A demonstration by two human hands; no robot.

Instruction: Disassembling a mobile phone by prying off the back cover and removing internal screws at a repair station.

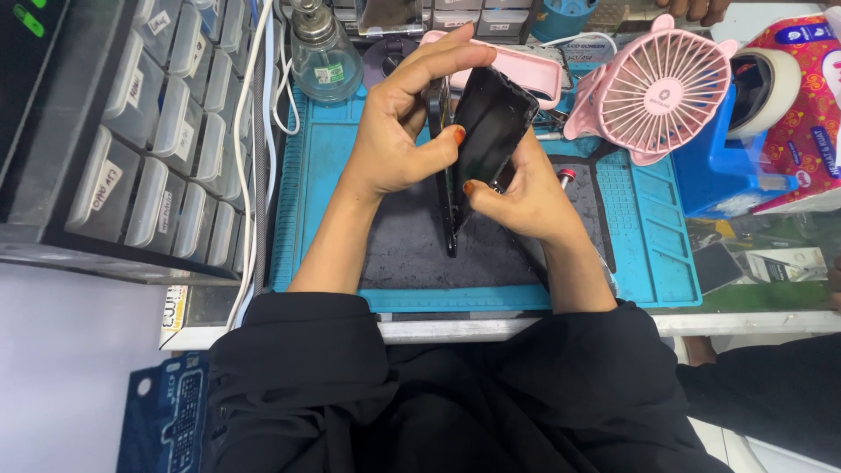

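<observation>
A black phone [449, 223] stands on edge over the dark pad of a blue work mat [653, 254]. Its black screen panel [491, 123] is lifted away from the body at an angle. My left hand [399, 127] grips the phone body from the left, fingers arched over the top, thumb pressed on the panel. My right hand [526, 197] holds the panel from below and the right, thumb on its face. Both hands wear orange nail polish. Black sleeves cover my forearms.
A parts drawer cabinet [149, 131] stands at the left with white cables [254, 158] beside it. A glass pump bottle [324, 52] sits behind the mat, a pink desk fan [653, 92] at the right, a blue box [718, 166], a tape roll [771, 88] and another person's hand [701, 9].
</observation>
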